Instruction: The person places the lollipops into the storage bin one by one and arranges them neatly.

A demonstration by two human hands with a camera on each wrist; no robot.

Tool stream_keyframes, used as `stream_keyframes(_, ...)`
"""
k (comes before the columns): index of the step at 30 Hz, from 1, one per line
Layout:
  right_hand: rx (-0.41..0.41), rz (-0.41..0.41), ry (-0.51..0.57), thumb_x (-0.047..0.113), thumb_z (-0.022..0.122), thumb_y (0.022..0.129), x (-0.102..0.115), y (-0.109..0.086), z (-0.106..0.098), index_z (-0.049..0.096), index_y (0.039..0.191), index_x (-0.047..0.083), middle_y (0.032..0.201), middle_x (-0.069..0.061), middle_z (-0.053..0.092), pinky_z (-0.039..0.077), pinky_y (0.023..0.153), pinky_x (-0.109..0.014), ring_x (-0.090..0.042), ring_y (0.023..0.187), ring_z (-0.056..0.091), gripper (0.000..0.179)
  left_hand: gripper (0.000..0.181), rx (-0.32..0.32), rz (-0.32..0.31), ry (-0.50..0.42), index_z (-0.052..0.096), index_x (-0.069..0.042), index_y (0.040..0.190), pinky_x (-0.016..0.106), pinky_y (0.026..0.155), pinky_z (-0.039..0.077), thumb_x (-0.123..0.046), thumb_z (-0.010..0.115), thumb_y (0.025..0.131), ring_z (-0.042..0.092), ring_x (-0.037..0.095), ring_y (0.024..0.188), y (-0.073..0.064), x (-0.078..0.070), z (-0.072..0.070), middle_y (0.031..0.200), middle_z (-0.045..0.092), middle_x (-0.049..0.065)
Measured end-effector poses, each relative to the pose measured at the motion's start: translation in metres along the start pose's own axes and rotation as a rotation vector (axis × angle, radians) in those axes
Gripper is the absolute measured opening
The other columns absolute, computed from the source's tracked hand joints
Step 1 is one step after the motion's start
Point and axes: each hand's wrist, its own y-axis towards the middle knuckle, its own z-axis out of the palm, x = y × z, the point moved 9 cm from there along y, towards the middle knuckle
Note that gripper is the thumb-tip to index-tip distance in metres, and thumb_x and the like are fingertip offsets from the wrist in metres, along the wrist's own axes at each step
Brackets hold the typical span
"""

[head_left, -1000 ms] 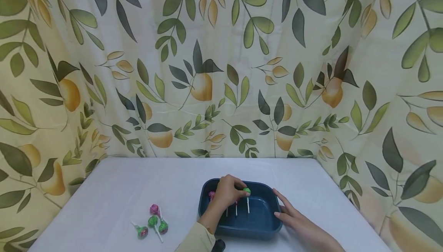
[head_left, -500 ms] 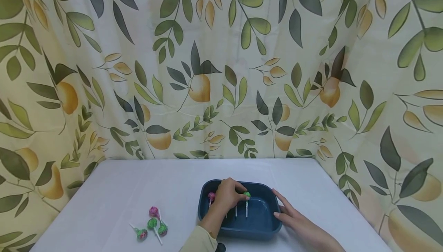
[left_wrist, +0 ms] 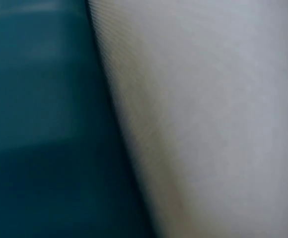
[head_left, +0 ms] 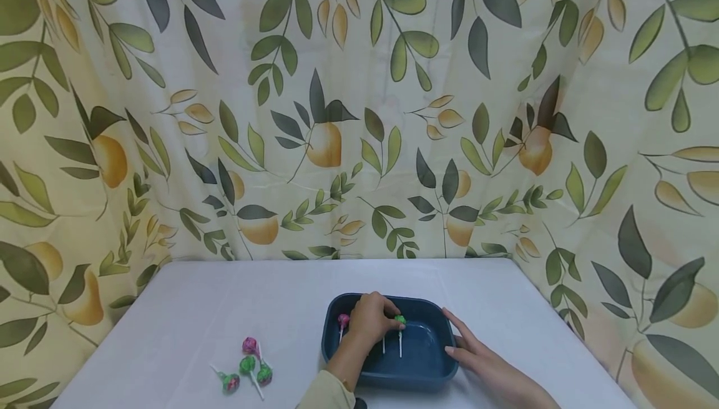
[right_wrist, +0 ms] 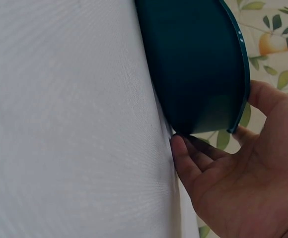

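From my remote seat, I see the left hand (head_left: 367,320) with its grip narrow, pinching a green lollipop (head_left: 400,320) inside the blue tray (head_left: 407,376), both slightly nearer the tray's front than a second ago. A pink lollipop (head_left: 344,320) at the tray's left end now shows its stick. The right hand (head_left: 477,354) holds its grip wide against the tray's right end, as before.

Open lane on the tabletop (head_left: 298,315), loose lollipops (head_left: 247,364) to blue tray (head_left: 407,379)!
Left hand (head_left: 372,321) blocks the tray's left half, right hand (head_left: 477,359) bars its right end; room between.
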Motion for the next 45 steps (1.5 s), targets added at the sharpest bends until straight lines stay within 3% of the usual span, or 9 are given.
stream_keyframes(14, -0.001, 0.014, -0.003, 0.048, 0.055, 0.106, -0.0013, 0.0002, 0.0007, 0.012, 0.167, 0.035, 0.162, -0.037, 0.017, 0.022, 0.107, -0.077, -0.058, 0.146, 0.018, 0.076, 0.019, 0.006, -0.012, 0.036, 0.084, -0.016, 0.087, 0.039, 0.073, 0.055, -0.022, 0.096, 0.074, 0.065, 0.01, 0.077, 0.0016, 0.0052, 0.0047, 0.078, 0.073, -0.01)
stream_keyframes(22, 0.01, 0.004, 0.019, 0.045, 0.054, 0.107, 0.0001, -0.0002, 0.0019, 0.01, 0.167, 0.033, 0.162, -0.04, 0.012, 0.022, 0.109, -0.075, -0.059, 0.147, 0.015, 0.075, 0.018, 0.003, 0.017, 0.044, 0.083, -0.014, 0.086, 0.035, 0.069, 0.053, -0.021, 0.096, 0.074, 0.063, 0.008, 0.074, 0.0013, 0.0028, 0.0039, 0.075, 0.071, -0.011)
stream_keyframes(45, 0.027, -0.002, 0.023, 0.046, 0.054, 0.107, -0.0008, 0.0017, 0.0031, 0.008, 0.167, 0.033, 0.162, -0.039, 0.01, 0.021, 0.109, -0.075, -0.06, 0.147, 0.013, 0.077, 0.021, -0.022, -0.016, 0.065, 0.084, -0.015, 0.087, 0.035, 0.069, 0.053, -0.024, 0.096, 0.073, 0.064, 0.01, 0.075, 0.0, 0.0062, 0.0009, 0.076, 0.071, -0.01)
